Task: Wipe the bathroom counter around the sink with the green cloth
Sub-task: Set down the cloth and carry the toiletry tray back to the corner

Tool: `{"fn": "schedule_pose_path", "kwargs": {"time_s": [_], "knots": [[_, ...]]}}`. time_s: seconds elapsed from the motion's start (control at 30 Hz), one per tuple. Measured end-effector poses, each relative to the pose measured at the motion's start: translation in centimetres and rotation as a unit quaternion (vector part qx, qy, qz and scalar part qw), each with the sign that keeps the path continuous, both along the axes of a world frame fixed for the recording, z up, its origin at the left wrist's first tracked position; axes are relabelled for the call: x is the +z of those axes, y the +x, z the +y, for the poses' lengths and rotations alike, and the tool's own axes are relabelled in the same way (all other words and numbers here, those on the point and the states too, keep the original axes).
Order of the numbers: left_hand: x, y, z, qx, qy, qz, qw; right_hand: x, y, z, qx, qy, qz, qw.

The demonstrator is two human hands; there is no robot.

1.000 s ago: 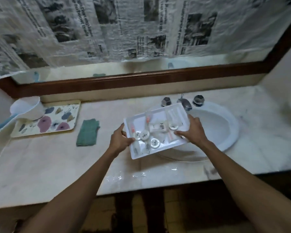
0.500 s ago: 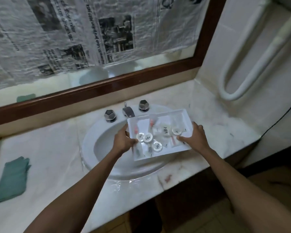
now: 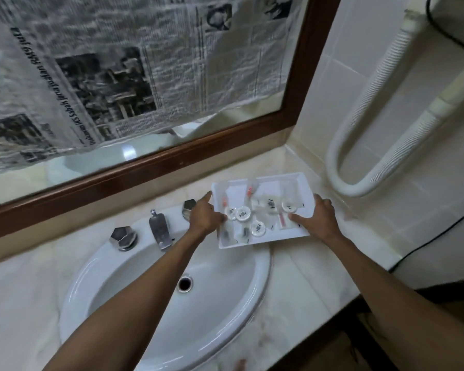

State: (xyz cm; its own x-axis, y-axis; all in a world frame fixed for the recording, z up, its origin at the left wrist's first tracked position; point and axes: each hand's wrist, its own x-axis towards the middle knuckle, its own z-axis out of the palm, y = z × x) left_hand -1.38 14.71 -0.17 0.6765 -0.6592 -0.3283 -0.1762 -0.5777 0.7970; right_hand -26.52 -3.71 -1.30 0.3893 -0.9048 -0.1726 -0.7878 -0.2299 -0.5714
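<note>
Both hands grip a white tray of small toiletries, holding it at about 1 o'clock from the sink, over the desk corner by the tiled wall. The left hand is closed on the tray's left edge, thumb inside the rim and forefinger stretched along it; the right hand clamps the right edge, thumb lying on the tray floor. Whether the tray's base touches the desk or hangs just above it cannot be told; its near corner overlaps the sink rim. The green cloth is not in view here, so its place cannot be given from this moment. Judging by its kind, such a cloth should be light, soft and limp, not fragile, and likely to slide easily on wet marble; it would be best taken by bunching its middle under a flat palm, so the whole pad presses down. The tray looks light but its loose round caps and sachets could slide if it tilts. The tap and knobs stand at 11 o'clock of the basin.
</note>
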Motion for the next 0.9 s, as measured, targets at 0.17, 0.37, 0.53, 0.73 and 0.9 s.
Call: {"fn": "schedule_pose_path", "kwargs": {"time_s": [0.17,0.37,0.53,0.73,0.9], "knots": [[-0.8,1.8,-4.6,0.041,0.012,0.033,0.999,0.5,2.4,-4.5,0.03,0.025,0.021,0.999],[-1.8,2.5,-8.8,0.119,0.016,0.06,0.991,-0.6,5.1,-10.3,0.14,0.077,0.064,0.985],[-2.2,2.2,-12.2,0.16,0.04,0.074,0.984,-2.3,6.7,-14.8,0.187,0.085,0.095,0.974],[-4.3,2.3,-15.9,0.167,0.073,0.098,0.978,-3.6,7.1,-18.8,0.202,0.081,0.107,0.97],[-6.5,2.7,-18.0,0.185,0.074,0.112,0.973,-4.1,7.2,-20.9,0.213,0.085,0.121,0.966]]}}
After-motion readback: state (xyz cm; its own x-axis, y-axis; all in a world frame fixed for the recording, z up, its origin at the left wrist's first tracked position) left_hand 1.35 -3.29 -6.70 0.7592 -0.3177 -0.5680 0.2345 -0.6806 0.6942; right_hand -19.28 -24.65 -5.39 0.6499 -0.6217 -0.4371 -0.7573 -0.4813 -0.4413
